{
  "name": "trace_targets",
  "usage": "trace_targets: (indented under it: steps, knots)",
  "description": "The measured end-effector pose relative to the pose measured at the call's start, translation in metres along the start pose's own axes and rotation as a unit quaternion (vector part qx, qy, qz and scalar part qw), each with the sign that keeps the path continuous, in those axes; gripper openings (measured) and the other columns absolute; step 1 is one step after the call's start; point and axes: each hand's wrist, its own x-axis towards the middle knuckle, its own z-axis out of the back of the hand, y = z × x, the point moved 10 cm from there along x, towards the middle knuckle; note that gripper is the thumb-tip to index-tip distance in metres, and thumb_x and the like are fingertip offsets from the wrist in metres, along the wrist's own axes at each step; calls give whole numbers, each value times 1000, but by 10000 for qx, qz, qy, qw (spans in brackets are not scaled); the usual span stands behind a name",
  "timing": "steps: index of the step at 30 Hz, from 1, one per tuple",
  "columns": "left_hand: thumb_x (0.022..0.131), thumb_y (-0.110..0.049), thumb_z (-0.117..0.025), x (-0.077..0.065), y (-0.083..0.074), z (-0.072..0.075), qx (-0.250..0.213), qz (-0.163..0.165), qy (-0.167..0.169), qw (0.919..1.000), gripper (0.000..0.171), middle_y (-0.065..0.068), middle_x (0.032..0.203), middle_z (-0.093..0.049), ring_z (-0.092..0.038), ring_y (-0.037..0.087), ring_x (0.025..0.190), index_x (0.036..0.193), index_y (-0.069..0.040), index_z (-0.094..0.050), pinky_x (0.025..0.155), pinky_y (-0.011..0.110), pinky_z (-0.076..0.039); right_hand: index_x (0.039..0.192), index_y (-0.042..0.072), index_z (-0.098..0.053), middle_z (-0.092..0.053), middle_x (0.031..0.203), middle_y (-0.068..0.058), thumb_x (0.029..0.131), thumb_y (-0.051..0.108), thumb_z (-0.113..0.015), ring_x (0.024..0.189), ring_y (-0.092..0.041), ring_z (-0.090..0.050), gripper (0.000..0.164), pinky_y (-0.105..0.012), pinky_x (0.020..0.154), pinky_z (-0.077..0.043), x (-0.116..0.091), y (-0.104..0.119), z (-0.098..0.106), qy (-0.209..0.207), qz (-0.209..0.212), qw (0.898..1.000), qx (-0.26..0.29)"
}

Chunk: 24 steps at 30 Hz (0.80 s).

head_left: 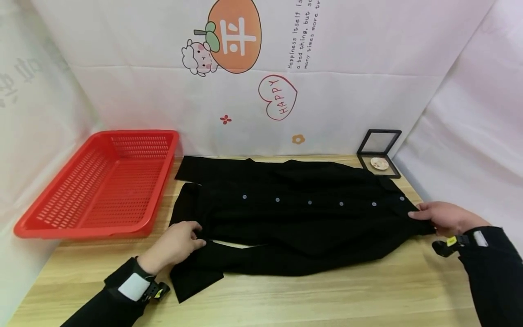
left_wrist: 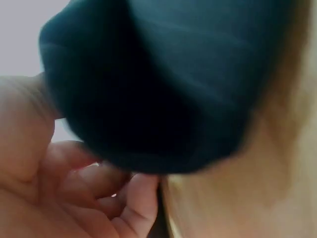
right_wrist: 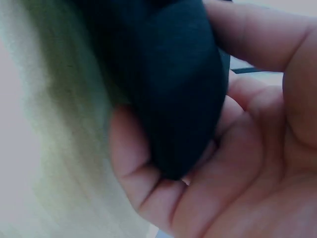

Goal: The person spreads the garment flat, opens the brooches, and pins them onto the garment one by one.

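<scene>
A black button-up shirt [head_left: 294, 222] lies lengthwise across the wooden table, its row of small pale buttons facing up and its sleeves stretched along both long sides. My left hand [head_left: 180, 243] pinches the cloth at the shirt's left end, beside a sleeve's cuff. Dark fabric fills much of the left wrist view, with curled fingers [left_wrist: 138, 203] beneath it. At the opposite end, my right hand [head_left: 449, 217] grips the shirt's right edge. In the right wrist view the fingers [right_wrist: 131, 153] curl around a fold of the black cloth [right_wrist: 173, 99].
A red plastic basket [head_left: 163, 195] with slotted walls stands at the left. Toward the back right is a small black-framed case [head_left: 380, 131] holding a round pale item [head_left: 379, 163]. White printed cloth [head_left: 347, 100] hangs behind the table [head_left: 310, 299] and at both sides.
</scene>
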Motion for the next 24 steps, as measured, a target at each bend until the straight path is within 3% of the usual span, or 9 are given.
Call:
trace_targets:
  steps: [2,3,6,9,12,15,21,23,24]
  knots:
    - [91,-12,-72,0,-5,0,-29,-251,-129,9996,5,0,85,-56,-54,16,75,90,-13,-67,68,37,-46,142,-21,-24,-42,132,-39,107,27,-49,91,-17,-56,65,-34,71,-48,1,-2,1,-168,-60,9998,-51]
    - [90,-10,-70,-1,-8,1,-108,-370,-214,9990,12,4,91,-56,-55,20,82,82,-17,-64,71,38,-46,142,-21,-27,-43,131,-38,107,28,-49,95,-19,-55,64,-35,72,-49,1,-4,3,-311,-116,9994,-23]
    - [88,-11,-68,-2,-13,6,-294,-622,-413,9968,20,19,121,-54,-52,37,112,74,-22,-58,89,50,-44,123,-12,-49,-53,106,-24,106,29,-52,77,-17,-52,45,-33,64,-47,-1,-6,9,-684,-169,9974,175]
    - [91,-17,-69,0,-15,5,-139,-748,-384,9964,4,21,123,-58,-55,38,113,91,-17,-64,93,54,-43,93,5,-51,-46,83,-3,105,29,-53,58,-15,-41,28,-31,55,-43,-3,-6,14,-957,-161,9940,499]
    - [91,-22,-73,2,-15,2,366,-771,-371,9957,37,8,97,-64,-60,23,87,122,-7,-59,83,44,-47,89,11,-48,-45,80,-1,105,31,-54,55,-13,-40,26,-31,54,-43,-4,-5,14,-1075,-135,9921,634]
    - [90,-18,-76,4,-14,0,649,-678,-329,9950,63,-5,80,-56,-50,12,69,140,1,-45,69,36,-46,93,9,-49,-44,87,-2,104,32,-55,59,-15,-43,26,-32,56,-46,-4,-6,14,-1229,-80,9902,665]
    - [90,-11,-71,1,-21,-8,997,-1250,-94,9871,20,-5,75,-55,-54,12,69,109,-4,-67,69,35,-47,92,16,-59,-42,94,0,104,34,-54,74,-16,-48,22,-34,65,-50,-8,-11,21,-1627,-24,9776,1338]
    - [87,-9,-68,-1,-24,-4,825,-1523,-232,9846,5,-3,82,-52,-51,15,75,89,-10,-63,69,35,-44,90,20,-63,-48,94,5,104,32,-55,78,-12,-53,19,-34,70,-52,-9,-13,22,-1633,-23,9707,1762]
    - [85,-6,-67,-3,-26,0,595,-1656,-343,9838,10,-2,87,-51,-49,16,78,82,-11,-58,69,34,-42,90,20,-64,-52,94,8,104,30,-56,80,-11,-55,19,-34,72,-53,-10,-13,22,-1608,-25,9674,1954]
